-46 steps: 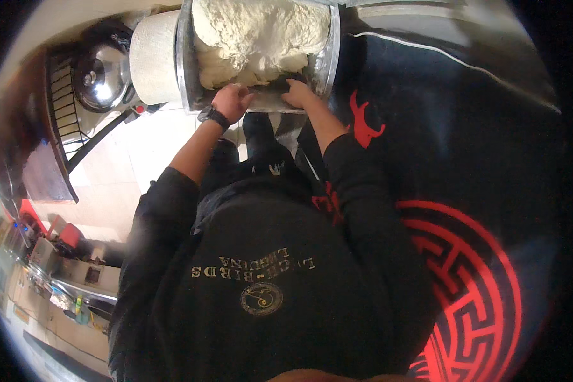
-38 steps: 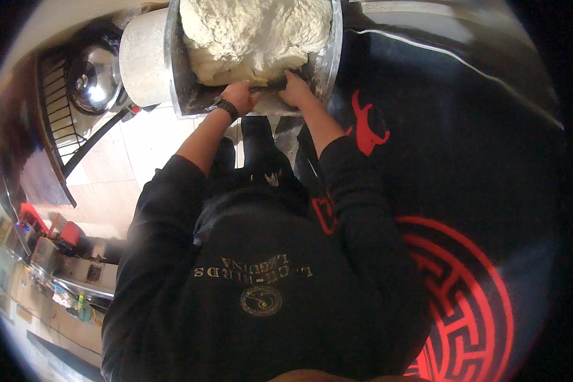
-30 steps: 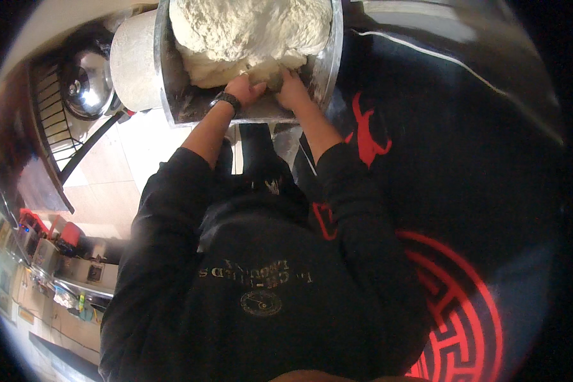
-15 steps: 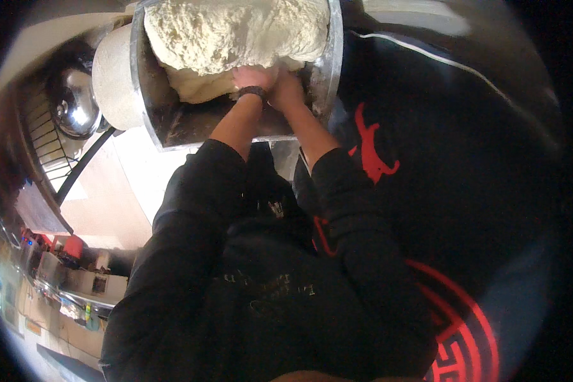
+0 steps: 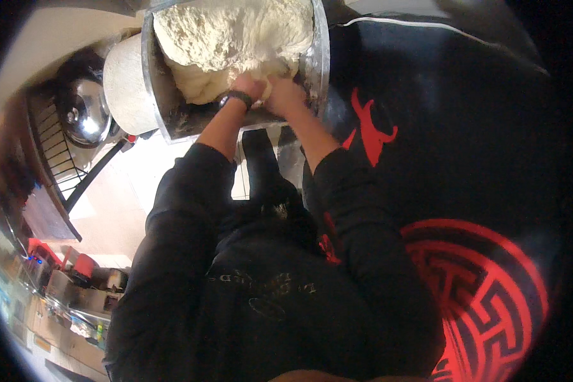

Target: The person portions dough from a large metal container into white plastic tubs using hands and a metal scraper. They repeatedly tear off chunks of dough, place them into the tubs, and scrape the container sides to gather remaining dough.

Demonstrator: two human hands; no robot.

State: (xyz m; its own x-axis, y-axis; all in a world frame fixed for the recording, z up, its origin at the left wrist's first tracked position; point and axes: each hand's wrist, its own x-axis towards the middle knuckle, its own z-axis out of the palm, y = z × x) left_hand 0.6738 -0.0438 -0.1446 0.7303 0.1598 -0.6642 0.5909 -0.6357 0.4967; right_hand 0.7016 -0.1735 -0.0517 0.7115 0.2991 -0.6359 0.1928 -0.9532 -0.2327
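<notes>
A big mass of pale dough (image 5: 235, 38) fills a large steel mixing bowl (image 5: 318, 60) at the top of the view. My left hand (image 5: 248, 86), with a dark wristband, and my right hand (image 5: 285, 95) are side by side inside the bowl, pressed into the lower edge of the dough. The fingers dig into the dough and are partly hidden by it. Both black sleeves are pushed up to the elbows.
A white cylindrical machine body (image 5: 124, 92) adjoins the bowl on the left. Further left a shiny steel bowl (image 5: 83, 118) sits on a wire rack. A black cloth with red patterns (image 5: 484, 280) covers the right side. Cluttered shelves (image 5: 63, 286) lie at lower left.
My hands moved from the bowl's front rim into the bowl and onto the dough. The view has drawn closer, the bowl shifting slightly.
</notes>
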